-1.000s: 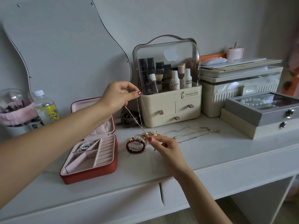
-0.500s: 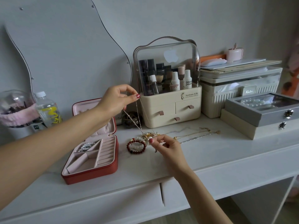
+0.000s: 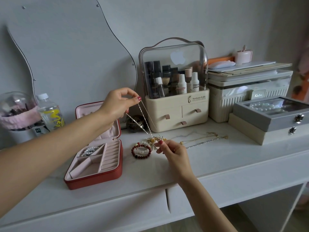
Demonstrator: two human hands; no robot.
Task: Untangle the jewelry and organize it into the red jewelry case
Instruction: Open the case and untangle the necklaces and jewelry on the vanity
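The red jewelry case [image 3: 103,177] lies open on the white table, pink inside, with a pearl piece [image 3: 89,151] in its back left compartment. My left hand [image 3: 117,106] is raised above the table and pinches a thin silver chain [image 3: 143,118] that hangs down to a tangled gold and silver jewelry pile [image 3: 154,139]. My right hand [image 3: 170,150] pinches something small at the pile's near edge. Red and white bead bracelets [image 3: 142,150] lie beside the pile. Thin gold and silver necklaces [image 3: 203,139] stretch out to the right.
A cream cosmetic organizer [image 3: 177,104] stands behind the pile. Grey and beige boxes [image 3: 270,121] sit at the right, a ribbed storage box [image 3: 249,96] behind them. A water bottle [image 3: 50,113] and a domed container [image 3: 15,113] stand at the left, below a wavy mirror [image 3: 66,47].
My left hand has drifted slightly lower with the chain still pinched. My right hand stays at the pile, barely shifted.
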